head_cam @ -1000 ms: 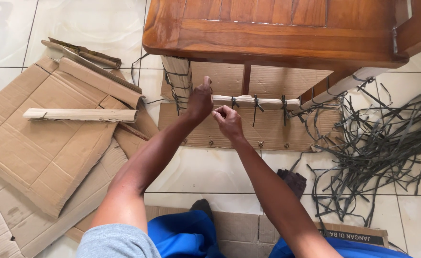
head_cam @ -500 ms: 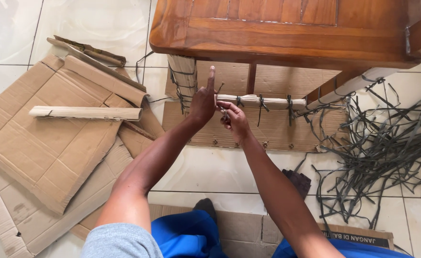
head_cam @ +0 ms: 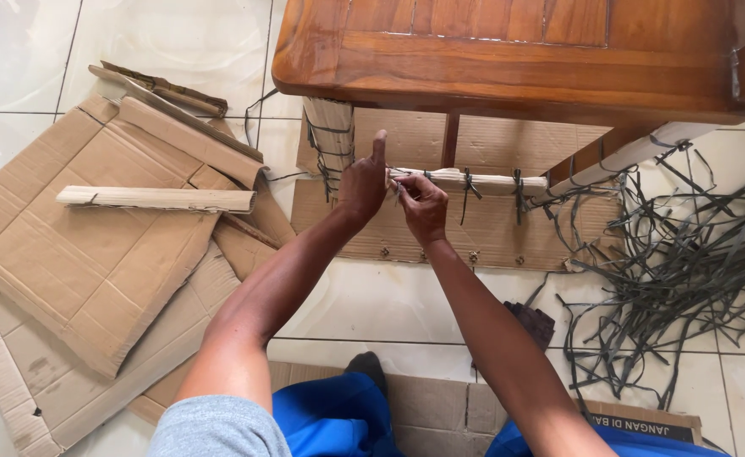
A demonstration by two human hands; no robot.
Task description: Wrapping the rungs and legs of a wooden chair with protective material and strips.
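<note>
Left hand [head_cam: 362,182]: gripping the wrapped rail's end, forefinger raised, steadying it.
Right hand [head_cam: 421,206]: pinching a dark strap at the rail.
Cardboard-wrapped rail [head_cam: 474,180]: under the wooden table [head_cam: 508,59], strapped for protection.
Loose straps [head_cam: 685,254]: heaped rightward.

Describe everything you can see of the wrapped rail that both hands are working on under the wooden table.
The wrapped rail is a horizontal bar beneath the wooden table, covered in pale corrugated cardboard and bound by dark strap ties at intervals. It runs from a cardboard-wrapped leg rightward toward a slanted wrapped piece. The left hand grips its left end, one finger raised; the right hand pinches at a tie beside it.
</note>
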